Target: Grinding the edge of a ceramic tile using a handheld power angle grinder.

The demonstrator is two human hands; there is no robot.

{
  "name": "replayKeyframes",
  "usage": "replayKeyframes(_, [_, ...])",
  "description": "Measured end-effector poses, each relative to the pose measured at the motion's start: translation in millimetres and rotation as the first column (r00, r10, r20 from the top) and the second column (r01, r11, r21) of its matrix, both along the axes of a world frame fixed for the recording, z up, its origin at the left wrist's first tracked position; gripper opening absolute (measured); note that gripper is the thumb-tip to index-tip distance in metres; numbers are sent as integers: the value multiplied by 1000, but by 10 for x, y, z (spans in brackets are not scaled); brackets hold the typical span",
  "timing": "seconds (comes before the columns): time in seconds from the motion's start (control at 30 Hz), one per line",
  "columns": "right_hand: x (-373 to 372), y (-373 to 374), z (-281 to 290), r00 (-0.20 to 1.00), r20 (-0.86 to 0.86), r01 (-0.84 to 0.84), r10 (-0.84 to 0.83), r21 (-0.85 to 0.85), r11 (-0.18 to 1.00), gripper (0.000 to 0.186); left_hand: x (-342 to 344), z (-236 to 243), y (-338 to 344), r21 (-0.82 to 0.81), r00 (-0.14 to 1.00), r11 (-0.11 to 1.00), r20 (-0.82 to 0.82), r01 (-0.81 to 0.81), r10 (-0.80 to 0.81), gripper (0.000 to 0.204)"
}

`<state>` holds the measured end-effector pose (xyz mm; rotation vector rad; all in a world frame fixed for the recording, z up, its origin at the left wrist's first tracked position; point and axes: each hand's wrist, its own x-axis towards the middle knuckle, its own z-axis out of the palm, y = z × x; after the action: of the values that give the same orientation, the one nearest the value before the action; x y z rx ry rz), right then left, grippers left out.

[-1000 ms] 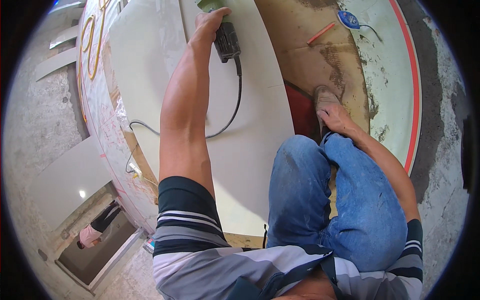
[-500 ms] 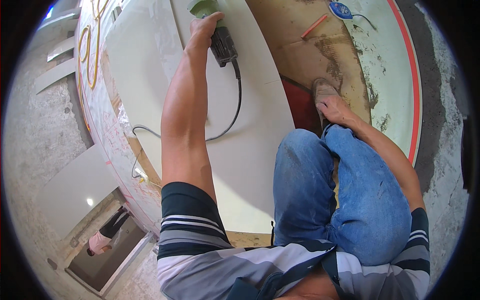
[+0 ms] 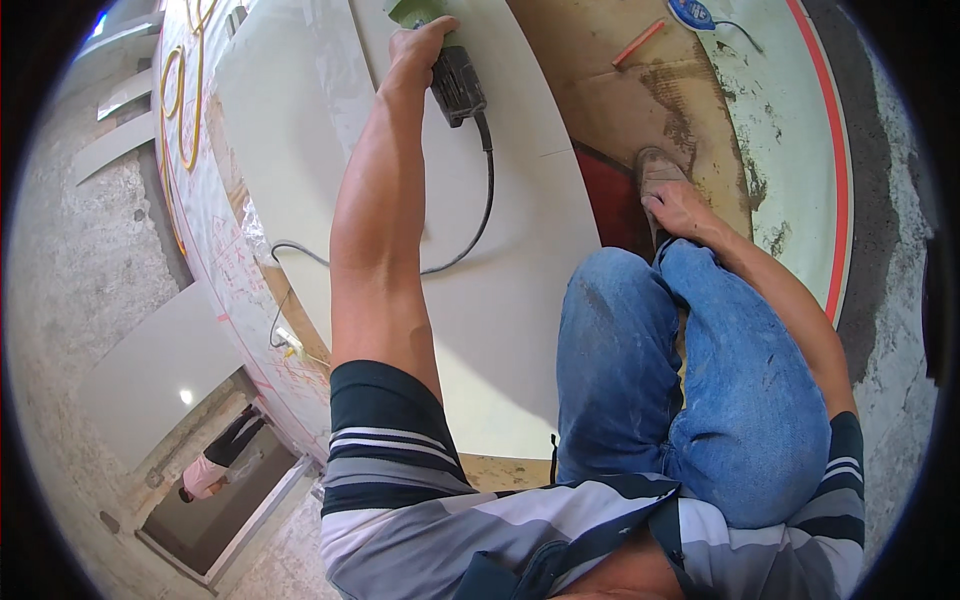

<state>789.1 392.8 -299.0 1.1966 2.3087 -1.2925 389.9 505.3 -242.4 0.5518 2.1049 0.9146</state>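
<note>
Grinder (image 3: pixel 458 88): was on or just above the panel (image 3: pixel 530 260), head pointing away and slightly left, long axis slanting back to the cord (image 3: pixel 490 185).
Left hand (image 3: pixel 416 48): wrapped snugly round it.
Right hand (image 3: pixel 680 208): touched the shoe (image 3: pixel 658 168); grip couldn't be told.
Room: rough concrete (image 3: pixel 105 230) showed leftward.
Edge: open panel spread from grinder to right rim.

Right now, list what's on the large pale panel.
A power tool in the left hand, contact unclear, and its black cord crossing the panel. The left forearm hides part of the cord and the surface beneath.
</note>
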Motion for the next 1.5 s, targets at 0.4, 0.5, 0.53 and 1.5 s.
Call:
replayKeyframes(0.4, [15,-11,-114,1000,-12,5,-5,24,1000,36,-37,-42,-3,24,1000,1000,18,9,-9,49])
replayKeyframes(0.5, [29,-14,-122,1000,21,6,-7,34,999,36,15,-60,-17,23,1000,1000,31,1,-2,48])
replayKeyframes(0.53, [39,-16,-123,1000,27,7,-8,32,999,36,44,-66,-25,31,999,1000,48,5,-6,48])
replayKeyframes(1.5, [12,-5,-141,1000,16,-9,8,20,1000,34,13,-44,-90,-22,1000,1000,29,2,-1,52])
